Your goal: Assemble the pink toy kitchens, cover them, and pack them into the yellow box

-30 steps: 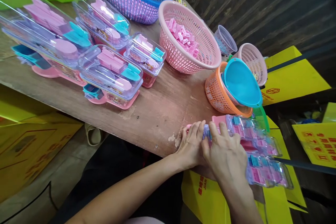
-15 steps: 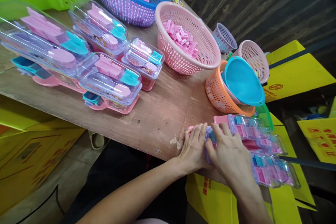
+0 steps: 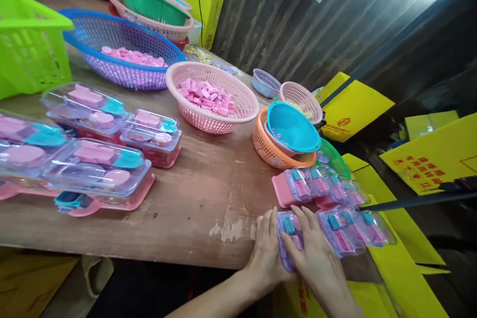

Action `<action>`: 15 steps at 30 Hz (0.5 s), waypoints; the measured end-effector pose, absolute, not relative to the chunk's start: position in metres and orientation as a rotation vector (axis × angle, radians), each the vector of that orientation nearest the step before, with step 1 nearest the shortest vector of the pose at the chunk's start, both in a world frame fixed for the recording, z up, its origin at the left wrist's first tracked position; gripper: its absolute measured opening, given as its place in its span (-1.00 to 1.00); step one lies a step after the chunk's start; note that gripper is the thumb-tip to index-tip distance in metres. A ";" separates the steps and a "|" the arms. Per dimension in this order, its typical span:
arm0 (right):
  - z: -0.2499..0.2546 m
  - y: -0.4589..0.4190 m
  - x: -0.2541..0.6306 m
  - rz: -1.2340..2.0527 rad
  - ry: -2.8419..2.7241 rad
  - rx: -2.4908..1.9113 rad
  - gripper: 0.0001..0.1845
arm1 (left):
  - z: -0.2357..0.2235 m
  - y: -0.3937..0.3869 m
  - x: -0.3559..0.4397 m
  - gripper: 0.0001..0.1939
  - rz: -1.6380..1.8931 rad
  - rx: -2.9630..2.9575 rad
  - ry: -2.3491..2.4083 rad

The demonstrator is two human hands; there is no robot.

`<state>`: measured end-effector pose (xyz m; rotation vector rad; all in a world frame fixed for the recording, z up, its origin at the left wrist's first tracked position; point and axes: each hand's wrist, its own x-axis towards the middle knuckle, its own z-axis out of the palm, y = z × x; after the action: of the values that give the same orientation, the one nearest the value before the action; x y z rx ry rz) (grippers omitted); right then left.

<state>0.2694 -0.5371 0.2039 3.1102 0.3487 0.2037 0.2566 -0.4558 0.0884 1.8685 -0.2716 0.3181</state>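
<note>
Left hand (image 3: 266, 248) flat beside clear toy case (image 3: 288, 236), right hand (image 3: 316, 258) spread and pressing its lid, at wooden table (image 3: 194, 203) edge; more cases (image 3: 335, 208) just beside

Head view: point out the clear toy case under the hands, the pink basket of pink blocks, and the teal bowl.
clear toy case (image 3: 288, 228), head view, lid between both hands
pink basket (image 3: 238, 114), head view, right wall
teal bowl (image 3: 294, 129), head view, inner surface

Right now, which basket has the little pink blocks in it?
The round pink basket in the middle of the table holds the blocks. The big blue-rimmed basket behind it holds flat pink pieces instead, and the orange basket holds stacked bowls.
</note>
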 end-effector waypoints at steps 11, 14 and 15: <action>0.178 -0.631 0.316 0.839 0.561 3.002 -0.41 | 0.160 -0.346 0.269 -0.08 0.520 2.087 -0.202; 0.173 -0.585 0.307 1.054 0.779 3.071 -0.43 | 0.201 -0.217 0.238 -0.43 1.059 2.273 0.309; 0.170 -0.562 0.302 1.049 0.902 3.115 -0.45 | 0.209 -0.182 0.230 -0.44 1.126 2.344 0.424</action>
<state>0.3017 -0.5619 0.1703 3.1148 0.9018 1.0489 0.2303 -0.1818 0.2090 2.3438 0.4244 1.1257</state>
